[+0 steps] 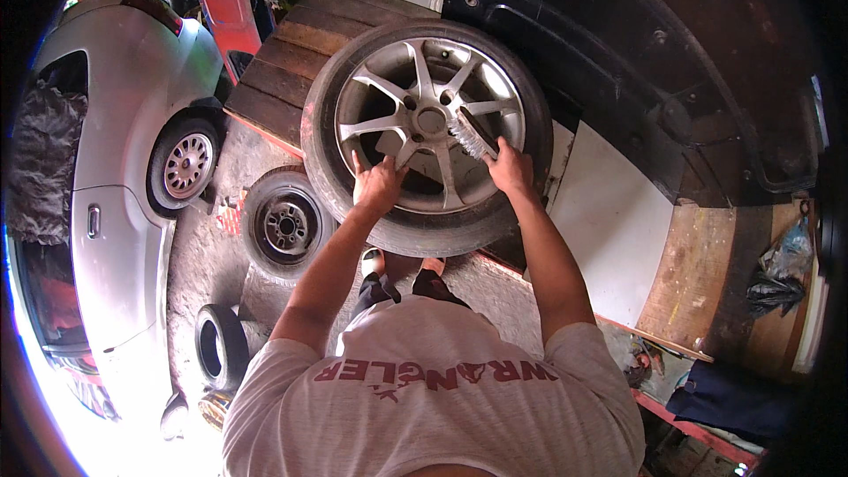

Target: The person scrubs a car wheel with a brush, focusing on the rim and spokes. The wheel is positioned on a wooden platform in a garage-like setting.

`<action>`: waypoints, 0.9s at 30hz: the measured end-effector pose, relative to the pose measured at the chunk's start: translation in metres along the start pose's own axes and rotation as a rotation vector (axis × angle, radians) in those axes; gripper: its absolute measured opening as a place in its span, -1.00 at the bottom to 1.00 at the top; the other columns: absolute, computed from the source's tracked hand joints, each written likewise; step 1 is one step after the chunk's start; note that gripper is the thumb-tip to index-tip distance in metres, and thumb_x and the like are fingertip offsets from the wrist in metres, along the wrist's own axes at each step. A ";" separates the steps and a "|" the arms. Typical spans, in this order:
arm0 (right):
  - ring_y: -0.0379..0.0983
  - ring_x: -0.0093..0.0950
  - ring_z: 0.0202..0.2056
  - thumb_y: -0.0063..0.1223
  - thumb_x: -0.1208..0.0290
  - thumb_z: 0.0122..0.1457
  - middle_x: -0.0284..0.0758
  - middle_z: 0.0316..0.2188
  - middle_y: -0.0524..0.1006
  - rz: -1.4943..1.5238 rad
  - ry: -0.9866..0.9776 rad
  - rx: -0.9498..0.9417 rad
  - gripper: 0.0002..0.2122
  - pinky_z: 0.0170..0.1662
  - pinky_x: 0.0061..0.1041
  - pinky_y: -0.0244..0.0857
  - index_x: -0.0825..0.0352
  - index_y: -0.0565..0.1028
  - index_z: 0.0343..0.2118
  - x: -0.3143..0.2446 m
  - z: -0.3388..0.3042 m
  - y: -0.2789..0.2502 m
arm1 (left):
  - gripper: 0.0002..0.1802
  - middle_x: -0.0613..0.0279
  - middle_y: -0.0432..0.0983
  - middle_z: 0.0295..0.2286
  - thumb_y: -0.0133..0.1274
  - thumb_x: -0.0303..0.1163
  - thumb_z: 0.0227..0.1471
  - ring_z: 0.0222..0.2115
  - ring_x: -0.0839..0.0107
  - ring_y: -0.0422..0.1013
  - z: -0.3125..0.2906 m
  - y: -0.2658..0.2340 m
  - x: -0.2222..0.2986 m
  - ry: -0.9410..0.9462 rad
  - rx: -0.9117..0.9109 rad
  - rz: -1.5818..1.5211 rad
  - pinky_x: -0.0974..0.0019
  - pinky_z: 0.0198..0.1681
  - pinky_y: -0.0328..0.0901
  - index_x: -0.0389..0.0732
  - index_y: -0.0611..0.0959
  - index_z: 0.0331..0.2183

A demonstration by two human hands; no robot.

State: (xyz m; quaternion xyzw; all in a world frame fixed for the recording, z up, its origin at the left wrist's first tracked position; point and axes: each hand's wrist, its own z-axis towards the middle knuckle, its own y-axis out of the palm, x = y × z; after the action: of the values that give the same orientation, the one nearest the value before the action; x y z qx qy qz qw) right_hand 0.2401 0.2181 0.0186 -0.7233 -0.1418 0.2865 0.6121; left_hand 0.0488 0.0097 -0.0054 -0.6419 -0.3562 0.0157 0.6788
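Observation:
A silver multi-spoke alloy wheel [431,120] with a black tire [323,115] around it lies in front of me, its face toward me. My right hand [510,168] is closed around the end of a scrub brush [471,133] with pale bristles. The brush lies across the right-hand spokes, close to the hub. On the lower left of the wheel, my left hand [378,185] rests against the spokes with its fingers apart and the index finger stretched out. Its fingertips partly cover a spoke, and I cannot tell how firmly they press.
Wooden planks [296,57] lie behind the wheel. A black steel wheel [285,224] and a loose tire [221,346] are on the floor at left, near a silver car [119,150]. At right are a white panel [609,221] and a large dark panel [609,44].

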 end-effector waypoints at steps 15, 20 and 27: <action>0.56 -0.11 -0.21 0.12 0.11 0.16 -0.05 -0.31 0.61 0.049 0.072 -0.090 -0.55 -0.11 -0.13 0.32 0.33 0.41 -0.01 -0.034 -0.048 0.002 | -0.54 -0.09 0.56 -0.55 -0.10 0.03 0.20 -0.38 -0.11 0.52 0.004 -0.012 -0.049 0.173 0.017 0.070 -0.17 0.27 -0.05 -0.22 0.52 -0.30; 0.55 -0.09 -0.21 0.11 0.11 0.16 -0.04 -0.30 0.60 0.073 0.069 -0.038 -0.55 -0.12 -0.15 0.34 0.35 0.39 -0.03 -0.040 -0.059 0.015 | -0.49 -0.09 0.58 -0.49 -0.05 0.10 0.14 -0.35 -0.05 0.53 0.014 -0.023 -0.064 0.191 -0.012 0.069 -0.14 0.29 -0.07 -0.22 0.58 -0.29; 0.52 -0.01 -0.18 0.12 0.13 0.16 0.02 -0.28 0.58 0.235 0.050 -0.017 -0.55 -0.12 -0.09 0.36 0.42 0.41 -0.06 -0.022 -0.047 0.002 | -0.48 0.05 0.62 -0.33 0.00 0.10 0.12 -0.22 0.06 0.52 0.012 -0.038 -0.061 0.097 0.135 -0.136 -0.03 0.35 -0.16 -0.14 0.63 -0.14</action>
State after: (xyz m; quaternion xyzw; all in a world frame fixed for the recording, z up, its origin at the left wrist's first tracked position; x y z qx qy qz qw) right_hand 0.2504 0.1675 0.0259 -0.7471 -0.0433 0.3367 0.5715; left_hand -0.0195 -0.0157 -0.0015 -0.5691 -0.3639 -0.0373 0.7364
